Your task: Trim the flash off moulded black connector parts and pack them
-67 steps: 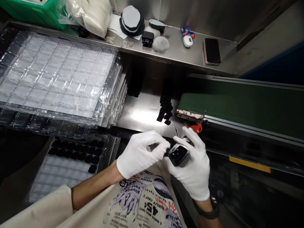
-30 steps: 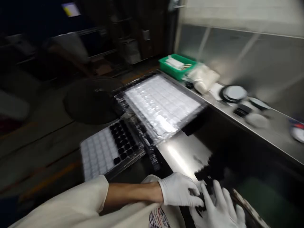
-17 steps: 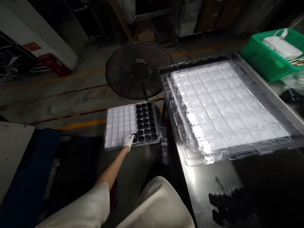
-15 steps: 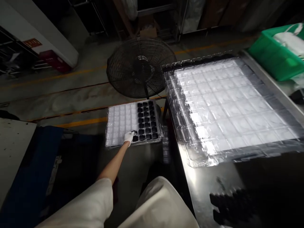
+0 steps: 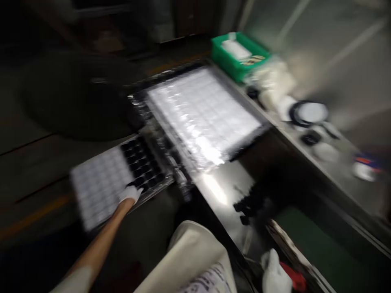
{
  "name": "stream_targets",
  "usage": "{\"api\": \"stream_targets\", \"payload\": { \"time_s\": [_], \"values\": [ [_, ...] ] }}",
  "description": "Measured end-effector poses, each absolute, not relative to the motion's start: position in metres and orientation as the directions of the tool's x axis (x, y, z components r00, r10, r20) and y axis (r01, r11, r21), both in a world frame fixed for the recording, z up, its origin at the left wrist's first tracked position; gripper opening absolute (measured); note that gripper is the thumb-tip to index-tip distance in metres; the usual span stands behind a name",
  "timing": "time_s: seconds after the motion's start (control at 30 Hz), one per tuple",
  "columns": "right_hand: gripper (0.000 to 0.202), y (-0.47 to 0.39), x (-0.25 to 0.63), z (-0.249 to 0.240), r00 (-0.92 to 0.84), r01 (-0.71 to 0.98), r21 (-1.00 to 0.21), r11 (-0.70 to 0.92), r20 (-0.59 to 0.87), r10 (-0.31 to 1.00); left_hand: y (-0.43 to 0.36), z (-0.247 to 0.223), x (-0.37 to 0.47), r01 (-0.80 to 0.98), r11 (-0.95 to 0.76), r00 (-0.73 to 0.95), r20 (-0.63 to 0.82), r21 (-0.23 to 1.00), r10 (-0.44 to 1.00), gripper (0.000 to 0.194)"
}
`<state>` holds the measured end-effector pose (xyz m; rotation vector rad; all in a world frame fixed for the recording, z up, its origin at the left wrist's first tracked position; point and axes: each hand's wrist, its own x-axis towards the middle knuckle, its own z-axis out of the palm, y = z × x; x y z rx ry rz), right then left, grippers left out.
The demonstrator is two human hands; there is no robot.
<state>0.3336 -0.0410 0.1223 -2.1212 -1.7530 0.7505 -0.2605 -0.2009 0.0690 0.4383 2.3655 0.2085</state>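
My left hand (image 5: 131, 194), in a white glove, is at the near edge of a clear plastic tray (image 5: 97, 183) on the left. Its fingers close on a small black part (image 5: 133, 184) beside the filled columns; blur hides the exact grip. Rows of black parts (image 5: 143, 160) fill the tray's right side, while its left side looks white. My right hand (image 5: 275, 272), also white-gloved, is at the bottom right over the metal bench, fingers curled and thumb up. A red object (image 5: 293, 277) shows just beside it. What the right hand holds, if anything, is hidden.
A large stack of clear trays (image 5: 204, 110) sits on the metal bench (image 5: 214, 191). Black parts (image 5: 252, 203) lie in a pile nearer me. Behind stand a green bin (image 5: 227, 61) and a ledge with tape rolls (image 5: 308, 114). A big fan (image 5: 79, 97) stands left.
My view has swung right, bringing the ledge and my right hand into sight. My left hand stays at the same part of the tray, by the black parts.
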Motion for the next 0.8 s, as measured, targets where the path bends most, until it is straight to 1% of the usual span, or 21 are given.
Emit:
{"api": "stream_targets", "payload": {
  "time_s": [0.03, 0.07, 0.1, 0.13, 0.17, 0.2, 0.23, 0.27, 0.3, 0.37, 0.43, 0.5, 0.57, 0.67, 0.8],
  "values": [
    [0.076, -0.05, 0.329, 0.132, 0.138, 0.772, -0.606, -0.191, -0.133, 0.981, -0.181, 0.071, -0.233, 0.321, 0.902, -0.588, -0.686, 0.289, 0.429, 0.04],
    [0.075, -0.055, 0.321, 0.141, 0.152, 0.724, -0.674, -0.144, -0.048, 0.987, -0.157, 0.074, -0.199, 0.396, 0.851, -0.456, -0.731, 0.344, 0.508, 0.042],
    [0.07, -0.057, 0.31, 0.149, 0.169, 0.693, -0.716, -0.089, 0.041, 0.985, -0.133, 0.079, -0.158, 0.462, 0.778, -0.303, -0.749, 0.425, 0.589, 0.043],
    [0.061, -0.054, 0.299, 0.155, 0.173, 0.676, -0.736, -0.028, 0.121, 0.977, -0.109, 0.089, -0.112, 0.499, 0.67, -0.123, -0.721, 0.55, 0.682, 0.046],
    [0.05, -0.047, 0.291, 0.161, 0.182, 0.685, -0.728, 0.014, 0.191, 0.965, -0.089, 0.103, -0.062, 0.478, 0.538, 0.102, -0.652, 0.695, 0.752, 0.052],
    [0.043, -0.038, 0.285, 0.166, 0.227, 0.701, -0.713, 0.027, 0.259, 0.939, -0.072, 0.12, -0.012, 0.441, 0.418, 0.284, -0.565, 0.794, 0.774, 0.057],
    [0.039, -0.029, 0.284, 0.17, 0.28, 0.712, -0.702, 0.02, 0.31, 0.908, -0.059, 0.14, 0.038, 0.404, 0.292, 0.438, -0.463, 0.867, 0.771, 0.059],
    [0.036, -0.02, 0.288, 0.175, 0.311, 0.718, -0.696, 0.021, 0.348, 0.885, -0.051, 0.16, 0.084, 0.377, 0.182, 0.564, -0.381, 0.908, 0.733, 0.056],
    [0.035, -0.014, 0.296, 0.179, 0.348, 0.72, -0.693, 0.017, 0.382, 0.856, -0.044, 0.179, 0.126, 0.388, 0.13, 0.609, -0.359, 0.912, 0.707, 0.053],
    [0.036, -0.008, 0.324, 0.185, 0.439, 0.718, -0.696, -0.012, 0.439, 0.784, -0.037, 0.208, 0.194, 0.408, 0.077, 0.623, -0.339, 0.91, 0.706, 0.05],
    [0.036, -0.01, 0.361, 0.189, 0.568, 0.658, -0.75, -0.068, 0.434, 0.699, -0.033, 0.222, 0.244, 0.41, 0.052, 0.611, -0.317, 0.911, 0.726, 0.051],
    [0.033, -0.015, 0.4, 0.192, 0.691, 0.529, -0.842, -0.111, 0.351, 0.632, -0.033, 0.223, 0.281, 0.399, 0.006, 0.638, -0.283, 0.917, 0.717, 0.054],
    [0.031, -0.023, 0.434, 0.196, 0.766, 0.399, -0.909, -0.116, 0.261, 0.588, -0.037, 0.218, 0.309, 0.407, -0.053, 0.691, -0.269, 0.912, 0.671, 0.056],
    [0.029, -0.034, 0.47, 0.206, 0.83, 0.291, -0.952, -0.092, 0.203, 0.519, -0.041, 0.209, 0.338, 0.45, -0.136, 0.74, -0.283, 0.883, 0.611, 0.06],
    [0.024, -0.042, 0.493, 0.21, 0.871, 0.216, -0.974, -0.063, 0.163, 0.464, -0.037, 0.205, 0.357, 0.477, -0.303, 0.774, -0.232, 0.825, 0.589, 0.057]
  ]
}}
